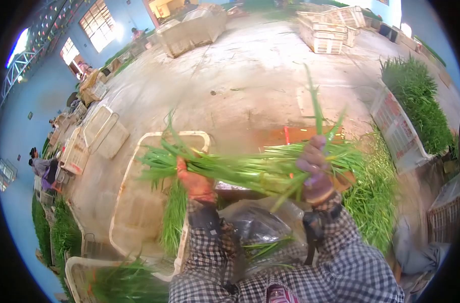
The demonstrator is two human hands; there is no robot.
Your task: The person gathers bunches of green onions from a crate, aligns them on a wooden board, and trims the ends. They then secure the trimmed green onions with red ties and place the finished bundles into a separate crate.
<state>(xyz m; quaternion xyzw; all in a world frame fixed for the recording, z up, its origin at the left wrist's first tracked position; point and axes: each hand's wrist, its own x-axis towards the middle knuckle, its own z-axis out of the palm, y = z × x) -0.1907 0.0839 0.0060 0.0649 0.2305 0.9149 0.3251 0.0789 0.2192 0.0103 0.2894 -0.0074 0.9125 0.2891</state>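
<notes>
A long bundle of green leafy stalks (240, 170) lies crosswise in front of me, its leaf tips fanning out at the left. My left hand (195, 185) is closed around the bundle near that leafy end, thumb on top. At the other end, my right hand (315, 171) is clenched on stalks, with a few long blades standing up out of the fist. Below the hands, clear plastic (263, 221) covers my lap, and some loose green blades lie on it. An orange surface (275, 137) shows just behind the bundle.
A heap of greens (374, 202) lies close on my right. To the left stands a white plastic crate (120, 202) with greens hanging at its side. Another crate (409, 129) packed with greens is farther right. Stacked crates (327, 39) stand at the back; a seated person (43, 165) is far left.
</notes>
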